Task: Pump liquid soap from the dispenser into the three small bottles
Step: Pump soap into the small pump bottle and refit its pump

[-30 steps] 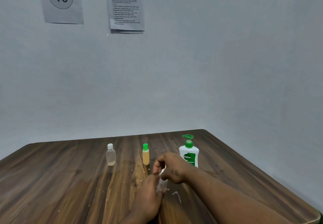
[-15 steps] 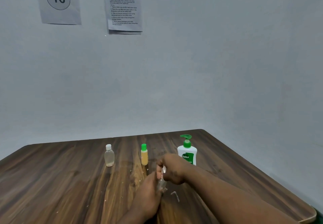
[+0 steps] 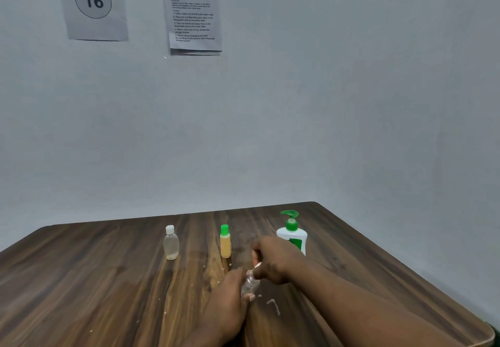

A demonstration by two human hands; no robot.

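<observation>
Third small bottle [image 3: 250,286] — held low over the table [image 3: 108,279], gripped in left hand [image 3: 230,295], right hand [image 3: 274,261] pinching its top. Step: cap work, probably. Next calls for a steady mouth under the dispenser [image 3: 292,234] spout — white-capped bottle [image 3: 171,242] and green-capped bottle [image 3: 225,242] stand behind.

White dispenser [image 3: 292,235], green pump, upright far right on worktop [image 3: 81,279]. White-capped bottle [image 3: 171,243] and amber bottle [image 3: 225,242] upright left of it. Third bottle [image 3: 250,284], clear, tilted, gripped by your left hand [image 3: 227,300] and right hand [image 3: 273,260].
</observation>
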